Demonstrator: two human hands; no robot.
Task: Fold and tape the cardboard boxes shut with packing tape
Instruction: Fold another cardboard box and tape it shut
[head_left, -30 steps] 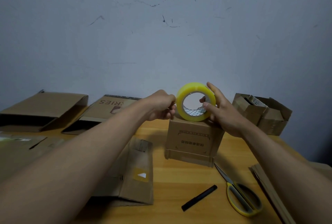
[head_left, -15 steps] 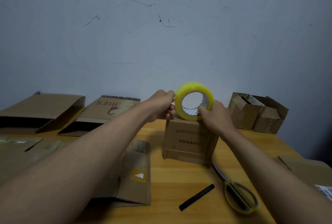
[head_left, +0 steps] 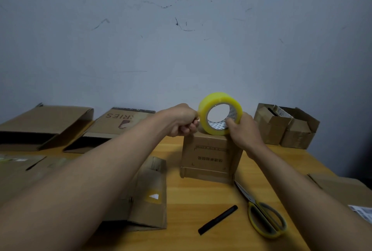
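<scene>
Taping step judged in hand: tape roll (head_left: 220,113) held upright on box (head_left: 210,155) top by right hand (head_left: 242,129); tape edge apparently pinched by left hand (head_left: 184,120). Next move judged: strip drawn across flaps, pressed flat, scissors (head_left: 261,213) fetched from table (head_left: 201,200).

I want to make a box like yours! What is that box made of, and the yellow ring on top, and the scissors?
The box looks like brown cardboard, matte, with creased edges and printing. The tape roll seems to be glossy see-through yellowish plastic film wound on a printed core, probably card. The scissors show shiny grey blades, likely metal, and yellow-green handles that look like plastic.
</scene>
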